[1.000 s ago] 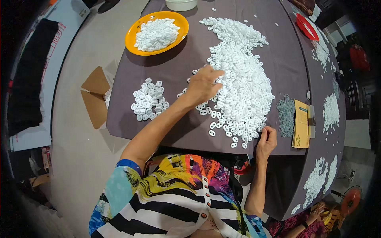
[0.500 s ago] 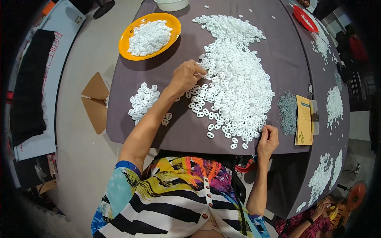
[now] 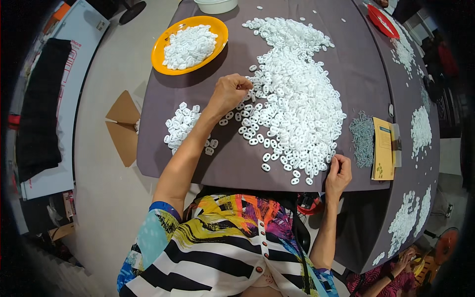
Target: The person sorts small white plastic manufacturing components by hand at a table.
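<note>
Left hand pinching at white pieces | right hand on table edge

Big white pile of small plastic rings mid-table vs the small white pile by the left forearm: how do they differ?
The big white pile sprawls across the purple table's middle; the small pile is a compact clump near its left edge. The left hand pinches at the big pile's edge; the small pile lies beside the forearm. The right hand rests at the big pile's near corner. Both hold alike white rings.

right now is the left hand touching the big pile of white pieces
Touching: in the head view the left hand has its fingers on the big pile of white pieces at its left edge.
</note>
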The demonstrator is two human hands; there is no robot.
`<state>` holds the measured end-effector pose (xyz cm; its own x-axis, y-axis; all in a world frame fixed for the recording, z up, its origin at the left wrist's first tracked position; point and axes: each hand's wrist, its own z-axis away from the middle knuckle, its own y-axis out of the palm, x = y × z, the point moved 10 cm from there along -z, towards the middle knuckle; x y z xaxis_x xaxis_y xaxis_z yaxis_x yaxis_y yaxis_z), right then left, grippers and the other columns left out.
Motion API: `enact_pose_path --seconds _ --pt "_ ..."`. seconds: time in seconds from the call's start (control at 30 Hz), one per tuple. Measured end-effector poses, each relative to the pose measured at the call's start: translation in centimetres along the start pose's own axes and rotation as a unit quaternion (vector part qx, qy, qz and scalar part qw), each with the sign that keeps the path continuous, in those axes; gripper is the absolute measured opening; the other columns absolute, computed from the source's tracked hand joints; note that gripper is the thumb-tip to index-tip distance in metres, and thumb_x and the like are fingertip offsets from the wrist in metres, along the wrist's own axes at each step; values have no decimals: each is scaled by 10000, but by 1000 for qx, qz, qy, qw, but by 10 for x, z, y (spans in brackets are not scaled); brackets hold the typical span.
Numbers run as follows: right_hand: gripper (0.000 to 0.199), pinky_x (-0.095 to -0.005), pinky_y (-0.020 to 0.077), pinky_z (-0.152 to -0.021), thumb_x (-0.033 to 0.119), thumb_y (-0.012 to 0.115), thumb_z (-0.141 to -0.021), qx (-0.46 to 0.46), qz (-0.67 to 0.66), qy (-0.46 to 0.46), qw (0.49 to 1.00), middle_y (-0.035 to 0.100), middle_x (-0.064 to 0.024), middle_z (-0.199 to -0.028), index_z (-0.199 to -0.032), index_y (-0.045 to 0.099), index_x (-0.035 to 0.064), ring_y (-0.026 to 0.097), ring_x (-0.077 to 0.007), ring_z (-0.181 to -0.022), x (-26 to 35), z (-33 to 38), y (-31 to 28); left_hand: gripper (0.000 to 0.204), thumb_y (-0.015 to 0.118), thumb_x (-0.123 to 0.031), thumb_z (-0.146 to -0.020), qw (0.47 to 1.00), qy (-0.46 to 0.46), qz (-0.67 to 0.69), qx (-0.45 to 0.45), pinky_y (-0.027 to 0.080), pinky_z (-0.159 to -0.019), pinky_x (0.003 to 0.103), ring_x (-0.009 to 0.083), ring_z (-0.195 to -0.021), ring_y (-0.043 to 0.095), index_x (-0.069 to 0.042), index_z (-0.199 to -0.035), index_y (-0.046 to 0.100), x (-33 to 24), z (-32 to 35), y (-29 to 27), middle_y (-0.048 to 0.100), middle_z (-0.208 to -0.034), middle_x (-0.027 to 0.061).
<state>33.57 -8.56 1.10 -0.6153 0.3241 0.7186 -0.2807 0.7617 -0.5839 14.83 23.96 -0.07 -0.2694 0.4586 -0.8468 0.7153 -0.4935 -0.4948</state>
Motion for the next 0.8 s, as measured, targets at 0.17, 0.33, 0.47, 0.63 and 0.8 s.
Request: enact_pose_path --seconds 0.17,0.33,0.47,0.63,0.8 --pt "52 -236 413 -618 17 522 -816 2 5 -3 1000 543 -57 -751 -834 552 -21 501 -120 -668 0 0 -1 132 573 -50 -688 978 71 -194 -18 451 -612 333 237 -657 569 -84 -785 656 -27 2 15 594 -748 75" --pt "55 -241 415 -611 23 528 -813 -2 6 -9 1000 542 -62 -748 -833 550 -23 501 -125 -663 1 -1 -1 113 555 -92 -701 962 94 -254 -21 440 -660 406 306 -691 558 -102 -761 649 -29 3 25 587 -746 99" --pt "55 -245 416 -608 21 529 -811 -2 -1 6 1000 545 -68 -748 -832 551 -25 504 -133 -660 -2 -1 -2 112 560 -130 -700 957 36 -286 27 424 -666 392 283 -740 568 -96 -767 643 -27 0 33 587 -730 103" --pt "47 -259 421 -610 22 532 -809 -3 -4 -3 1000 548 -78 -746 -825 548 -18 517 -149 -665 0 0 -2 100 570 -141 -692 961 37 -274 4 402 -659 416 276 -742 570 -83 -749 628 -25 0 37 583 -713 102" --pt "49 -288 424 -625 26 527 -805 -2 -1 -1 1000 550 -104 -756 -823 542 -17 528 -201 -670 2 0 -2 116 603 -145 -686 963 2 -270 0 403 -703 414 269 -770 576 -107 -788 645 -22 2 36 607 -805 98"
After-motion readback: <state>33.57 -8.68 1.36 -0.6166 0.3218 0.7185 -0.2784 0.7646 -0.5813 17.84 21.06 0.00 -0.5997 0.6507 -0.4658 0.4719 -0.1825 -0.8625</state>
